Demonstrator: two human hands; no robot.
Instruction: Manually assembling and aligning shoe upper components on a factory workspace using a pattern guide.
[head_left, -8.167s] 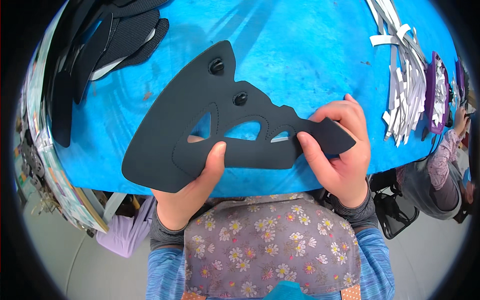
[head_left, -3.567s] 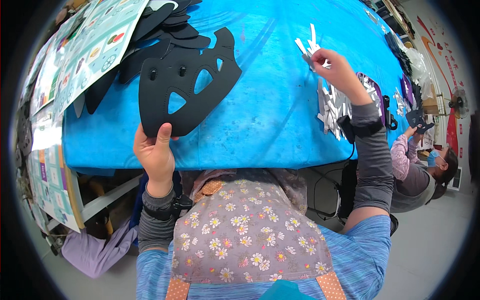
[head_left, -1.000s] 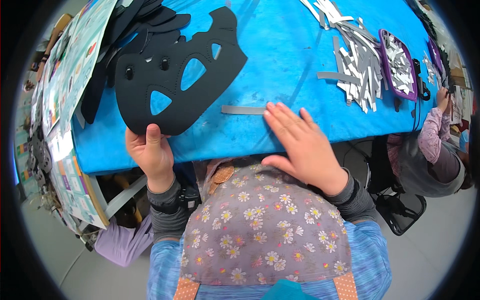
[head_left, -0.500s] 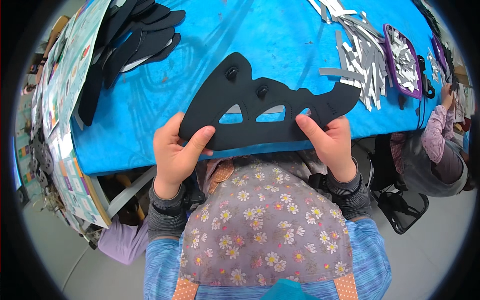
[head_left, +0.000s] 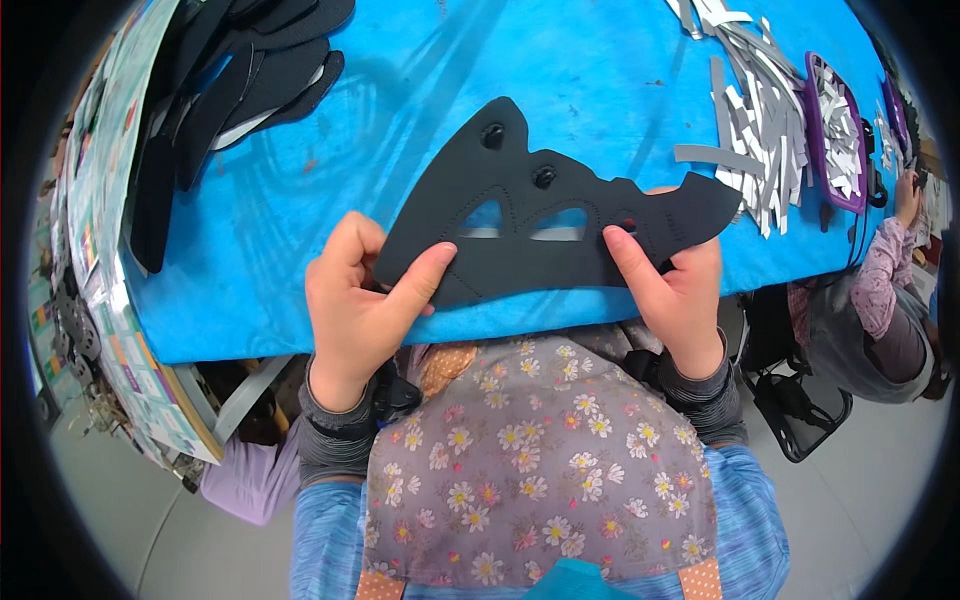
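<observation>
I hold a flat black cut-out panel [head_left: 520,265], which looks like a shoe upper, above the table's near edge. Two window-like openings with dotted lines around them run along its middle. A smaller opening sits close to my right thumb. Two small black raised bits stand out along its upper edge. My left hand [head_left: 365,290] pinches the lower left corner, thumb on top and fingers underneath. At the right end, my right hand [head_left: 665,285] grips it the same way, with most of its fingers hidden behind.
A blue-covered table [head_left: 420,90] spreads ahead. Curved black pieces [head_left: 215,110] are heaped at far left beside a printed board [head_left: 100,230]. Grey and white strips [head_left: 765,150] lie at right, by a purple basket [head_left: 838,203] of scraps. Another person's sleeve [head_left: 878,280] shows at far right.
The panel has shifted slightly right and tilted a little, with both hands still gripping it. More of a dotted line shows near its lower left corner. The whole view has moved slightly.
</observation>
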